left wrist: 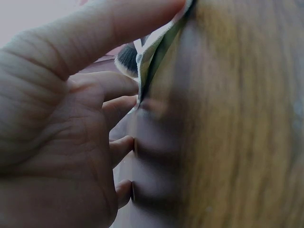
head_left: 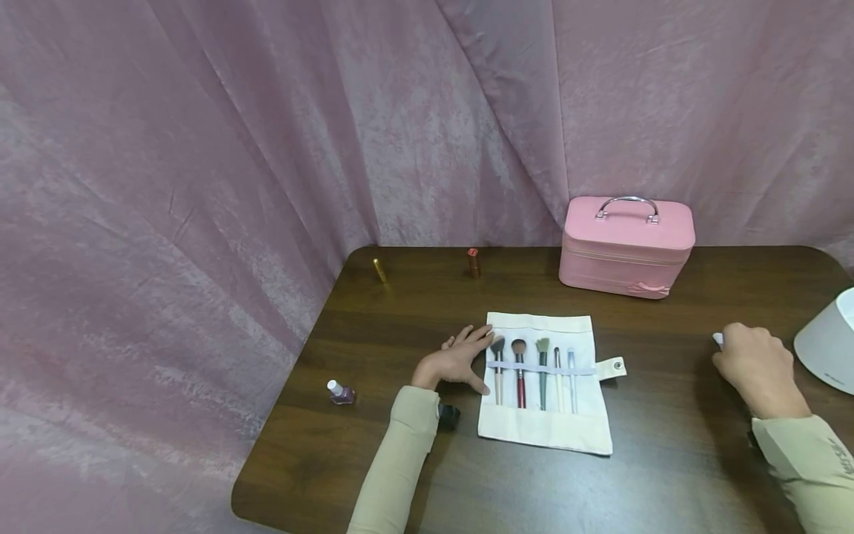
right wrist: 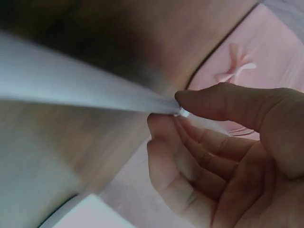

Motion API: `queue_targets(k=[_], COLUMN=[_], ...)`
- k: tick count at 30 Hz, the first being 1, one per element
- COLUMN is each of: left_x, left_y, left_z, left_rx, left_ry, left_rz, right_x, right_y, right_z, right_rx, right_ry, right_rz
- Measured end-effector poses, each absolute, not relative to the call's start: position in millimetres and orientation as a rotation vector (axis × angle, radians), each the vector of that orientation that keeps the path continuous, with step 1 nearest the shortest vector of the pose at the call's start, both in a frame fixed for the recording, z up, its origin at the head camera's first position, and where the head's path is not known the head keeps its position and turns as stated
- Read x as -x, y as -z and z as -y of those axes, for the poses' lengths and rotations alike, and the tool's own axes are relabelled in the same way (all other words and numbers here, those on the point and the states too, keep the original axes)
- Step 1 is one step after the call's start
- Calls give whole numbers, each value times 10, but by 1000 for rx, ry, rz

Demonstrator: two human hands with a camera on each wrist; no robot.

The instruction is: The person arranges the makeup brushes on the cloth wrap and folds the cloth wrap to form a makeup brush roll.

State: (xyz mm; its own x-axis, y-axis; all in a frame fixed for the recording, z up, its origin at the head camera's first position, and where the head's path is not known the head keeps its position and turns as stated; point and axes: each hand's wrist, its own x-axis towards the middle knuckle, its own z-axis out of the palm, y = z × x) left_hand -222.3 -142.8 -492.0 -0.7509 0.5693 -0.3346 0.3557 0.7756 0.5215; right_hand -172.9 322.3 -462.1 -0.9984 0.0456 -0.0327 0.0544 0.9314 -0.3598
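Note:
A white cloth brush roll [head_left: 543, 434] lies unfolded on the table, several makeup brushes [head_left: 520, 371] tucked side by side under its elastic band. My left hand [head_left: 457, 363] spreads over its left edge, with thumb and fingertips [left wrist: 124, 145] at the cloth and tabletop. In the left wrist view a dark brush head [left wrist: 126, 60] shows behind that edge. Well to the right of the roll, my right hand [head_left: 757, 367] pinches a slim white stick [right wrist: 95, 85] between thumb and curled index finger. The stick's kind cannot be told; only its tip shows in the head view.
A pink vanity case [head_left: 623, 245] stands at the back of the brown table [head_left: 300, 445]. A lipstick [head_left: 474, 263] and a gold tube [head_left: 379, 271] are back left, a nail polish bottle [head_left: 342, 393] front left. The white round object [head_left: 827, 341] stands beside my right hand.

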Motion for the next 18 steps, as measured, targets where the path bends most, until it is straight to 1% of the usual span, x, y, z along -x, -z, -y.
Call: queue_targets(k=[10, 18], left_x=[2222, 2213], left_y=[4916, 4902], left_z=[1421, 1423], left_rx=[-689, -690], left_ry=[-581, -591], left_rz=[-2486, -2485], right_x=[1816, 1840], right_y=[4509, 4511], right_z=[-3007, -2864], right_rx=[61, 66], right_ry=[750, 1097], right_rz=[-2985, -2869])
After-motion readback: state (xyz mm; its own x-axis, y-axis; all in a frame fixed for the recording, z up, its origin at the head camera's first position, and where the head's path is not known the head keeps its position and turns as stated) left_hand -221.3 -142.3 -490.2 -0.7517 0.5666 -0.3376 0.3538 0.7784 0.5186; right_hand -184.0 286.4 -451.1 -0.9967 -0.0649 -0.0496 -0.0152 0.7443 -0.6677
